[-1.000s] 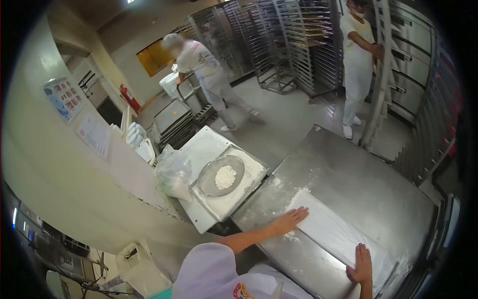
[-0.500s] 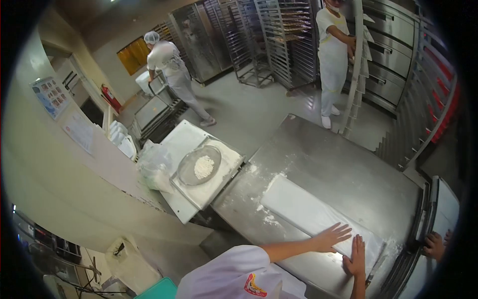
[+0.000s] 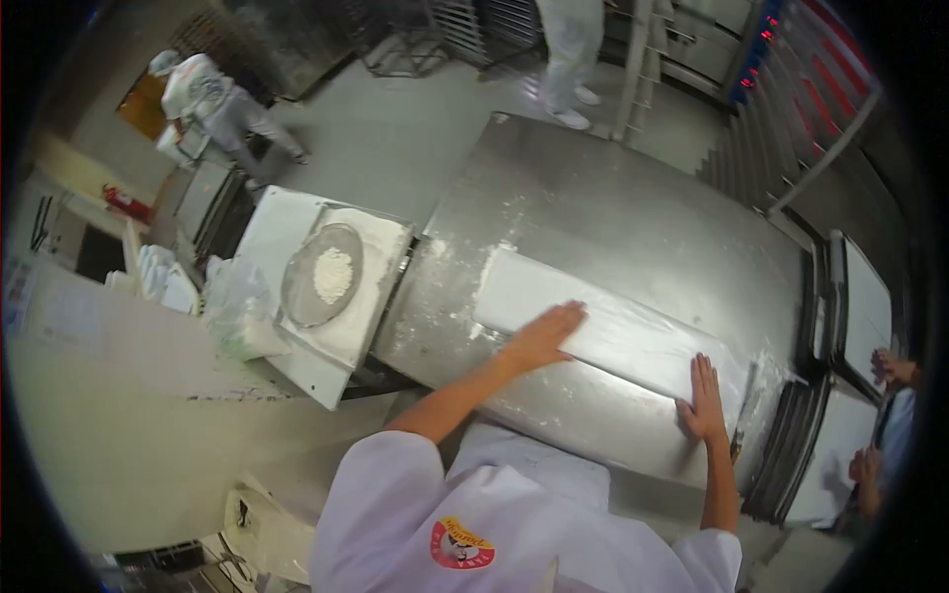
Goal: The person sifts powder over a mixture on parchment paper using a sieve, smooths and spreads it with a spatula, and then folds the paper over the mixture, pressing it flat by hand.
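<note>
A long white wrapped slab (image 3: 633, 341) lies slantwise on the floured steel table (image 3: 593, 188). My left hand (image 3: 544, 336) rests on the slab's near edge, left of its middle, palm down with the fingers extended. Near the slab's right end, my right hand (image 3: 704, 403) lies flat with its fingertips on the white surface. Neither hand grips anything. Loose flour is scattered around the slab's left end, and more flour lies by its right end.
A round sieve (image 3: 322, 275) holding white powder sits on a floured tray (image 3: 381, 237) at the left, beside a plastic bag (image 3: 242, 306). Two workers stand beyond the table. Another person's hands (image 3: 893, 369) are by trays (image 3: 862, 296) at the right.
My left hand went right along the slab, close to my right hand, then back left to its present place. The view has tilted down, and the far-left worker has moved farther away.
</note>
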Demonstrator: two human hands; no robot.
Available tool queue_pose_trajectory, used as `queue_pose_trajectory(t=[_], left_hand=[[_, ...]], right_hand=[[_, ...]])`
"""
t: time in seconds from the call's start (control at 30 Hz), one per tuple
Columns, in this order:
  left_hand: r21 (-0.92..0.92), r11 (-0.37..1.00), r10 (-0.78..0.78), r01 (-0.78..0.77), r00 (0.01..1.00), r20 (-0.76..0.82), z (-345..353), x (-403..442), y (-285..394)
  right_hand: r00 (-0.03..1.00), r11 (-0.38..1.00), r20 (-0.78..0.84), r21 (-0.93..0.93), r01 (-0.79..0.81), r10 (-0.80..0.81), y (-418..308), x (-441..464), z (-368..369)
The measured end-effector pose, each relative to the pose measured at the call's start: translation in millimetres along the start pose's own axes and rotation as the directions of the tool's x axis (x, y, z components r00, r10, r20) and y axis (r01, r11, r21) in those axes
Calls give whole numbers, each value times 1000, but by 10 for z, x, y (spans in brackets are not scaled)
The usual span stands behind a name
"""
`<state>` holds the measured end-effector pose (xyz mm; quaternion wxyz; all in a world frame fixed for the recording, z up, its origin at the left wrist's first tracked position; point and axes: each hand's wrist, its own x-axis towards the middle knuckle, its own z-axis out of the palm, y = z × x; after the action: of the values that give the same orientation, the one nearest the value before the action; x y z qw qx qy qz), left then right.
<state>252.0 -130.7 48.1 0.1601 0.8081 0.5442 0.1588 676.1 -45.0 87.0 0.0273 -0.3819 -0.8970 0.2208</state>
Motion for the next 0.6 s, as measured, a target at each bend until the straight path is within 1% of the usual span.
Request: queue_pose_trajectory(t=[0.07,0.1,0.17,0.2,0.23,0.3,0.33,0.37,0.4,0.43,0.47,0.5,0.53,0.57,0.6], left_hand=[[88,995,-39,41,999,-30,-35,-157,-163],[123,991,-55,60,997,-45,-53,-250,-231],[178,979,-97,101,995,-32,-155,-378,-337],[179,976,-116,123,992,-48,-199,-427,-391],[175,975,-128,136,990,-56,-207,-480,-432],[196,966,-156,168,985,-75,-213,-570,-486],[161,966,-195,202,979,-60,-187,-577,-519],[155,967,-193,203,978,-80,-182,-599,-523],[141,962,-226,233,972,-66,-235,-591,-466],[18,961,-275,277,959,-67,-214,-600,-466],[-15,953,-303,302,950,-70,-167,-609,-463],[-66,958,-284,279,955,-88,-26,-661,-570],[-81,947,-317,310,944,-86,-27,-633,-533],[-129,953,-288,273,950,-117,-74,-640,-496],[-47,963,-268,265,962,-56,-203,-624,-417]], right_hand=[[1000,1000,-6,2,12,-12,-38,11,-9],[1000,1000,1,-9,-11,11,-31,19,16],[1000,998,-1,-56,1,-1,-28,8,34],[1000,998,-1,-62,-3,2,-35,6,35],[999,996,3,-71,-46,46,-61,3,31],[1000,997,-24,-76,4,-6,-103,29,7],[1000,996,-3,-90,-1,1,-195,41,19],[1000,994,10,-107,-6,7,-306,130,64],[995,994,-40,-68,85,-88,-384,239,202],[993,990,-30,80,118,-116,-492,393,371],[988,985,-16,71,156,-155,-681,558,525],[991,979,-2,154,136,-137,-897,748,667],[977,962,-15,173,211,-211,-1074,974,820],[964,953,1,147,263,-267,-1279,1205,865],[913,897,-97,171,407,-396,-1431,1439,934]])
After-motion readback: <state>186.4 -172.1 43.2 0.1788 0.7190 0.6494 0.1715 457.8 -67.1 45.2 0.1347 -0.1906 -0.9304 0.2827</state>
